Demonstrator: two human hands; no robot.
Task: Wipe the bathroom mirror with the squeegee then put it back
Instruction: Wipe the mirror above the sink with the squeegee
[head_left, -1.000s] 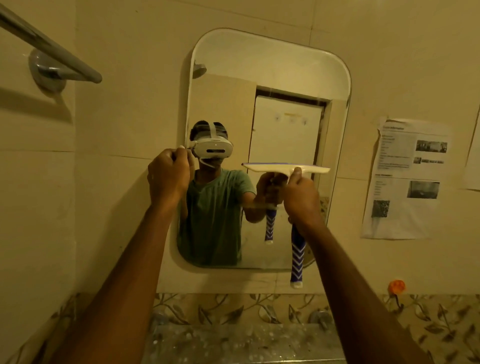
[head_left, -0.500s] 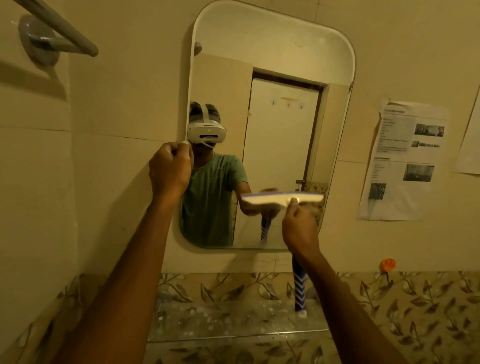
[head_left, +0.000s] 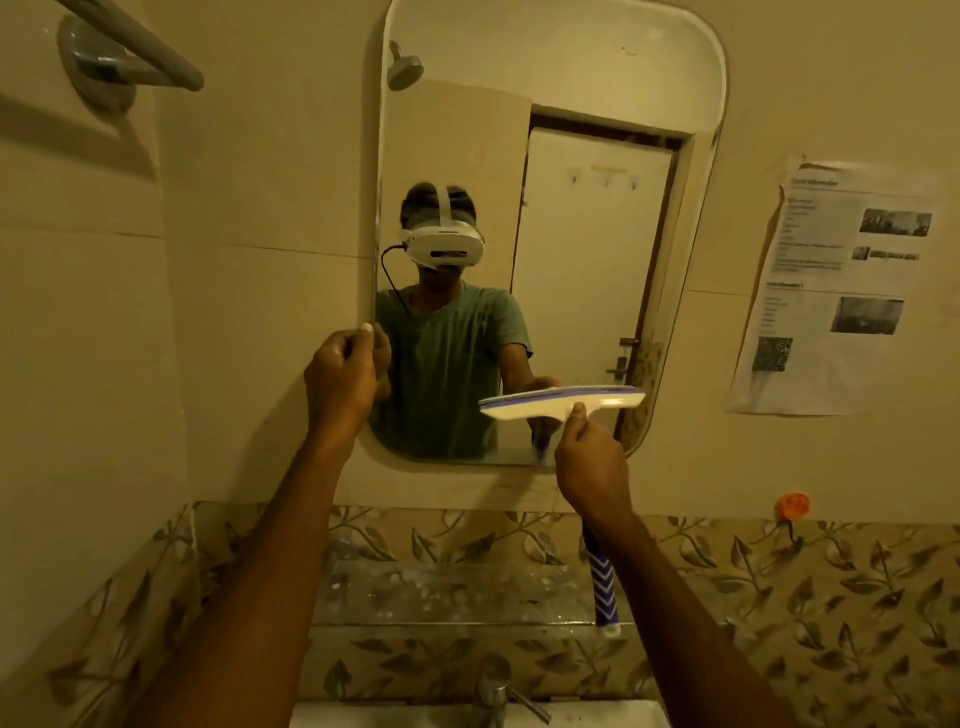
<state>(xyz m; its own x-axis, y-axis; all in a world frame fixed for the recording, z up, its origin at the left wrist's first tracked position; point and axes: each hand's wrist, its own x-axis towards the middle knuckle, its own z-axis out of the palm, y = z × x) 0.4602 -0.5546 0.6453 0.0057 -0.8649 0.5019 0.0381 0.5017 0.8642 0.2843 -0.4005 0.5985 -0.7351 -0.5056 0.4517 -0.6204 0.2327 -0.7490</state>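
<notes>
Your squeegee (head_left: 561, 402) sits level at the lower right part of the mirror (head_left: 571, 78), your right hand (head_left: 589, 462) clamped round its handle. Your left hand (head_left: 343, 379) curls on the mirror's left edge. A printed sheet (head_left: 841, 286) hangs right of the mirror.

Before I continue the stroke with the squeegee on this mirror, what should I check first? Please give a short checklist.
1. Right hand grips squeegee handle: ok.
2. Left hand holds mirror left edge: ok.
3. Blade flat on glass: cannot tell.
4. Blade at mirror's bottom edge: not ok, glass remains below.
5. Glass streak-free: cannot tell.
6. Orange hook free: ok.
</notes>
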